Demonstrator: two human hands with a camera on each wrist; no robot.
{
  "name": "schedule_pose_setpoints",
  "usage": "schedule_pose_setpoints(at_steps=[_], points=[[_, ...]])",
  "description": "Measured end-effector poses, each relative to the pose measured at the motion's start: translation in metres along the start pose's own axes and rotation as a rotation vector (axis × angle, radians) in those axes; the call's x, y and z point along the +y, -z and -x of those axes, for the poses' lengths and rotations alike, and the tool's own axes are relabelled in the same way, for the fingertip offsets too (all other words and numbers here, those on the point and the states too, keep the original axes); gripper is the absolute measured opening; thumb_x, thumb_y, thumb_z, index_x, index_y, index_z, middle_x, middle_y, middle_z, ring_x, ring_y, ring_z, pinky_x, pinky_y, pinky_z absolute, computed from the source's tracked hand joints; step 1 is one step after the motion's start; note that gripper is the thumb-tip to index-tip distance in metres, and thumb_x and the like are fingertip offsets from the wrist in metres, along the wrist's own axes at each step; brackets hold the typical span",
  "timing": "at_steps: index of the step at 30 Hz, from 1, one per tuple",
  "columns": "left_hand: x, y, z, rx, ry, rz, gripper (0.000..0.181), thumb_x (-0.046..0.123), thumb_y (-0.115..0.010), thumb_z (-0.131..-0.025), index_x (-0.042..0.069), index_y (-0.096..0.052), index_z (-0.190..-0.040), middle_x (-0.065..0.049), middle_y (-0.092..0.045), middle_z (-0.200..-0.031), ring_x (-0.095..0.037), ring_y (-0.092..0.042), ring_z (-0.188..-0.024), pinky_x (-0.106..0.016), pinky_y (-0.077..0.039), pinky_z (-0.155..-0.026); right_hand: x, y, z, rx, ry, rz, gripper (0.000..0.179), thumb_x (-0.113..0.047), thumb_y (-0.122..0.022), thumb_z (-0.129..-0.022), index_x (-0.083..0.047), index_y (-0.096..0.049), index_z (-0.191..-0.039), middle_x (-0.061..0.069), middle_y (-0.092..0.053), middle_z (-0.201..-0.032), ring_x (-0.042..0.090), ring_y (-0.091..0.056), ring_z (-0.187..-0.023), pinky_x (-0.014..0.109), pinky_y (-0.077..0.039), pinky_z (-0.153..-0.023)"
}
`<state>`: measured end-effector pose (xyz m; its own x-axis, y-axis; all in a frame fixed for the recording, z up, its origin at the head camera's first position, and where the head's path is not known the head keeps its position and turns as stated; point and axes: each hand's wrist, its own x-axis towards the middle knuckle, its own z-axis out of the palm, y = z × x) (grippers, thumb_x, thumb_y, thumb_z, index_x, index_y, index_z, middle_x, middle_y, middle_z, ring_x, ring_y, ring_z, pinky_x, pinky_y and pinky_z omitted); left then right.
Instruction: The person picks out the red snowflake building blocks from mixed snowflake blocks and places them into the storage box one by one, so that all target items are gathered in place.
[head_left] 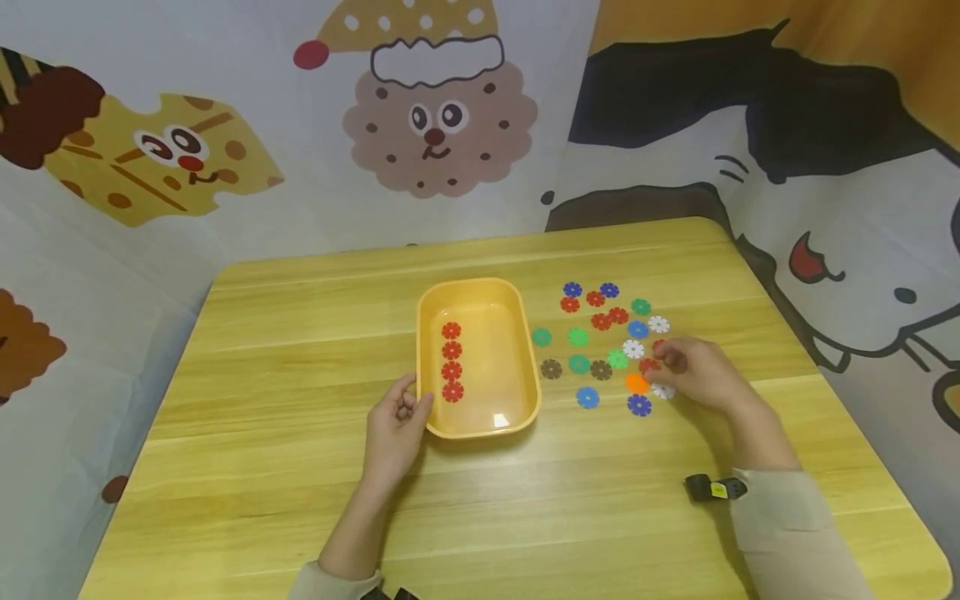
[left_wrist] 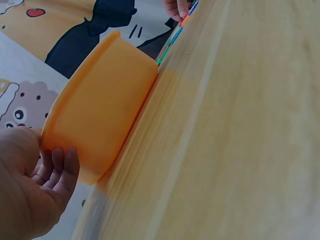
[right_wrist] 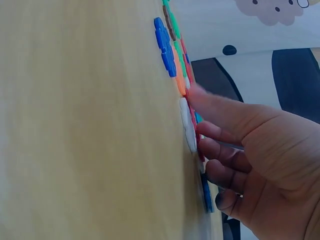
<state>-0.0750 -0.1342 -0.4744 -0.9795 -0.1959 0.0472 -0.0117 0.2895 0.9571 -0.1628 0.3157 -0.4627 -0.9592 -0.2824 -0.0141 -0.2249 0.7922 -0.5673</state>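
I have the right hand (head_left: 701,375) with thumb and fingers apart, loosely bent at a red disc (head_left: 648,365) toward the table's (head_left: 555,517) right edge; blur leaves me unsure whether the thumb touches it. I'd pinch its rim, clear of the orange disc (head_left: 636,383) beside it. My left hand (head_left: 393,427) grips the tray's (head_left: 495,350) near-left corner, steadying it; four red discs (head_left: 452,366) line its left edge inside.
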Motion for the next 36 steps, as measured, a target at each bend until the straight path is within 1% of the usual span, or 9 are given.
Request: schedule_pose_setpoints(at_steps=[3, 6, 13, 15, 20, 24, 29, 32, 36], points=[[0.0008, -0.0001, 0.0, -0.001, 0.002, 0.003, 0.044, 0.008, -0.069, -0.096, -0.003, -0.058, -0.137, -0.008, -0.058, -0.08, -0.012, -0.052, -0.064, -0.018, -0.046, -0.055, -0.0012, 0.0003, 0.0, -0.016, -0.016, -0.006, 0.04, -0.027, -0.082, -0.087, 0.002, -0.069, -0.11, 0.01, -0.066, -0.095, 0.024, -0.057, -0.085, 0.032, -0.05, -0.073], [0.0013, 0.0001, 0.0004, -0.003, 0.007, 0.002, 0.044, 0.008, -0.069, -0.096, -0.003, -0.058, -0.137, -0.008, -0.058, -0.08, -0.012, -0.052, -0.064, -0.018, -0.046, -0.055, -0.0022, -0.0001, -0.0006, -0.041, -0.033, -0.021, 0.035, -0.025, -0.081, -0.088, 0.001, -0.069, -0.109, 0.008, -0.065, -0.093, 0.023, -0.056, -0.084, 0.03, -0.049, -0.072], [0.0, -0.0005, 0.0001, -0.012, 0.022, 0.011, 0.045, 0.008, -0.069, -0.096, -0.002, -0.057, -0.138, -0.008, -0.058, -0.08, -0.012, -0.052, -0.064, -0.018, -0.045, -0.054, -0.0019, 0.0003, -0.0016, -0.088, -0.039, -0.043, 0.029, -0.025, -0.079, -0.091, -0.002, -0.069, -0.105, 0.008, -0.065, -0.097, 0.023, -0.056, -0.088, 0.032, -0.049, -0.076], [-0.0002, -0.0003, -0.0002, -0.014, 0.022, 0.012, 0.045, 0.008, -0.069, -0.096, -0.002, -0.057, -0.138, -0.008, -0.058, -0.08, -0.012, -0.052, -0.064, -0.018, -0.045, -0.054, -0.0018, 0.0008, -0.0018, -0.097, -0.04, -0.063, 0.028, -0.024, -0.079, -0.09, -0.002, -0.067, -0.103, 0.008, -0.066, -0.097, 0.023, -0.056, -0.089, 0.031, -0.049, -0.076], [0.001, 0.0007, 0.0001, -0.011, 0.024, 0.007, 0.045, 0.008, -0.069, -0.096, -0.002, -0.056, -0.139, -0.007, -0.058, -0.08, -0.012, -0.052, -0.063, -0.018, -0.045, -0.054, -0.0015, 0.0012, -0.0019, -0.104, -0.049, -0.1, 0.026, -0.02, -0.079, -0.09, -0.004, -0.061, -0.097, 0.006, -0.065, -0.088, 0.021, -0.057, -0.079, 0.027, -0.049, -0.066], [0.0012, 0.0005, 0.0004, -0.006, 0.018, -0.001, 0.045, 0.008, -0.069, -0.096, -0.002, -0.057, -0.138, -0.007, -0.058, -0.08, -0.012, -0.051, -0.063, -0.018, -0.045, -0.055, -0.0002, 0.0017, 0.0001, -0.087, -0.041, -0.117, 0.029, -0.021, -0.079, -0.09, -0.002, -0.061, -0.103, 0.007, -0.063, -0.086, 0.02, -0.057, -0.075, 0.026, -0.05, -0.06], [0.0016, 0.0006, 0.0003, -0.006, 0.023, -0.005, 0.045, 0.009, -0.069, -0.096, -0.002, -0.057, -0.138, -0.007, -0.058, -0.08, -0.012, -0.051, -0.064, -0.018, -0.045, -0.055, 0.003, 0.0043, 0.0037, -0.099, -0.04, -0.134, 0.037, -0.017, -0.082, -0.086, -0.001, -0.064, -0.115, 0.008, -0.064, -0.092, 0.021, -0.059, -0.078, 0.026, -0.053, -0.063], [0.0022, 0.0007, 0.0004, -0.007, 0.034, -0.005, 0.046, 0.009, -0.069, -0.096, -0.002, -0.056, -0.139, -0.007, -0.058, -0.08, -0.012, -0.051, -0.064, -0.019, -0.045, -0.055, 0.0041, 0.0059, 0.0052, -0.109, -0.033, -0.108, 0.038, -0.014, -0.082, -0.086, -0.002, -0.067, -0.119, 0.006, -0.065, -0.092, 0.02, -0.058, -0.077, 0.025, -0.051, -0.064], [0.0036, 0.0003, 0.0002, -0.01, 0.04, -0.009, 0.046, 0.009, -0.069, -0.096, -0.001, -0.056, -0.139, -0.007, -0.057, -0.08, -0.013, -0.051, -0.064, -0.019, -0.045, -0.055, 0.0044, 0.0073, 0.0064, -0.112, -0.022, -0.079, 0.038, -0.015, -0.08, -0.088, 0.0, -0.068, -0.12, 0.005, -0.066, -0.09, 0.019, -0.057, -0.075, 0.025, -0.05, -0.062]])
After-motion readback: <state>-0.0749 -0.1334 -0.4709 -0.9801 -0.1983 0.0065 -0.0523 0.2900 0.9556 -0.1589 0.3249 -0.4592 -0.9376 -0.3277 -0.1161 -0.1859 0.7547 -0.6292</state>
